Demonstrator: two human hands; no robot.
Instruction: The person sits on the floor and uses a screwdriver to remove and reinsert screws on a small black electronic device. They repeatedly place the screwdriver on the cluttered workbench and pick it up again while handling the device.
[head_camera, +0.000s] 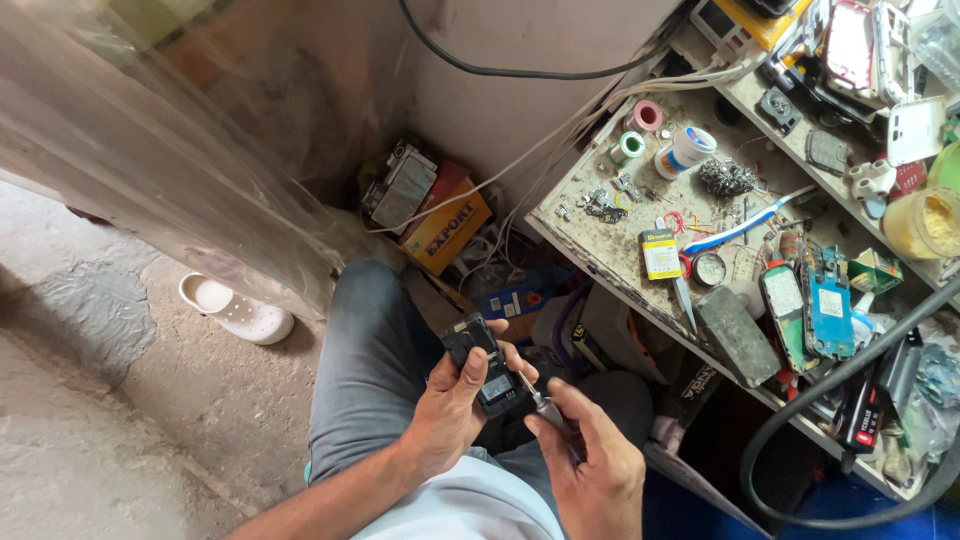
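Note:
My left hand (447, 408) grips a small black phone (484, 365) with its back cover off, held over my lap. My right hand (590, 462) holds a thin screwdriver (537, 398) whose tip touches the lower part of the phone's open back. Both hands sit above my grey trousers (372, 360).
A cluttered workbench (600, 235) at the right carries an opened blue phone (828, 305), tape rolls (647, 115), a yellow battery (661, 254), screws and wires. Boxes (447, 230) lie on the floor under it. A white shoe (236, 310) rests by a plastic sheet (150, 140). A black cable (820, 395) loops at the right.

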